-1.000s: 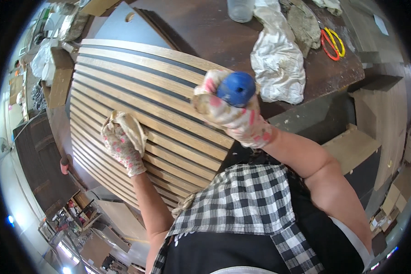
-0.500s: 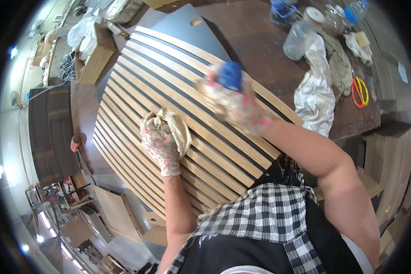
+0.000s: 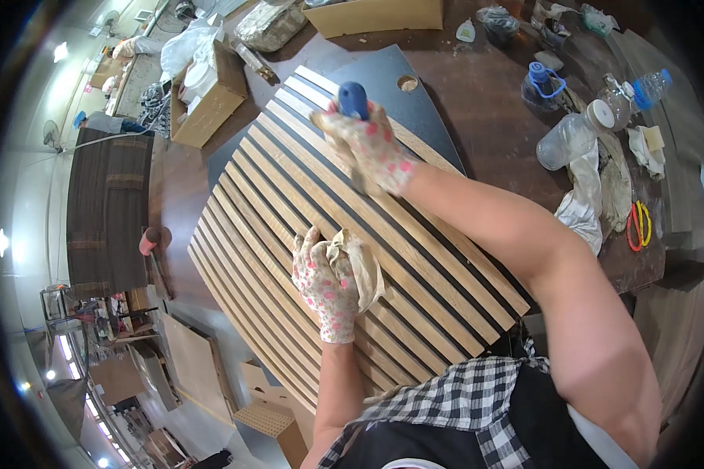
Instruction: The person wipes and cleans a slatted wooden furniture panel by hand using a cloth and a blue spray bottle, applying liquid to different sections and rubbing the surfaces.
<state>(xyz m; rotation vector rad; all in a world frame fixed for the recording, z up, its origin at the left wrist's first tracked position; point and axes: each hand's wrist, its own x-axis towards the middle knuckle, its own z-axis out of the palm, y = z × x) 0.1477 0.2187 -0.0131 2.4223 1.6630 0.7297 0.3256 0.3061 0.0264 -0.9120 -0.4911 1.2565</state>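
i see a dark brown desk [image 3: 493, 117] cluttered along its far edge with plastic bottles [image 3: 571, 139] and rags [image 3: 583, 211]. to the left stands a dark wood cabinet [image 3: 105, 211] and an open cardboard box [image 3: 211, 102]. ceiling lamps [image 3: 2, 241] glare at the left rim, over a pale grey floor [image 3: 203, 422] with stacked boards [image 3: 192, 363].

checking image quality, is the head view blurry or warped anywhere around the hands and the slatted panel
Head view: the slatted panel bows from fisheye distortion; the left hand on the cloth is sharp; the right hand gripping the blue handle is slightly soft; corners fall dark.
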